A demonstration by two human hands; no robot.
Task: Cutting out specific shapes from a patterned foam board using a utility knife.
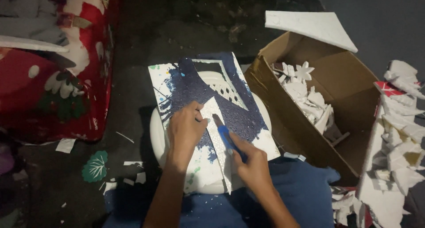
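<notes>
A white foam sheet [177,84] splashed with dark blue paint lies on a white plastic stool [156,133] in front of me. A triangular hole is cut out near its top, showing the stool's lattice. My left hand [186,128] presses flat on the sheet beside a pale foam strip [211,111]. My right hand [252,166] grips a blue utility knife [226,137], its blade tip resting on the foam next to my left fingers.
An open cardboard box [345,77] at right holds several white foam cut-outs, with a foam slab [310,26] on its rim. More foam scraps pile at the far right [398,135]. A red patterned fabric [75,64] lies left. A green leaf shape [94,167] lies on the dark floor.
</notes>
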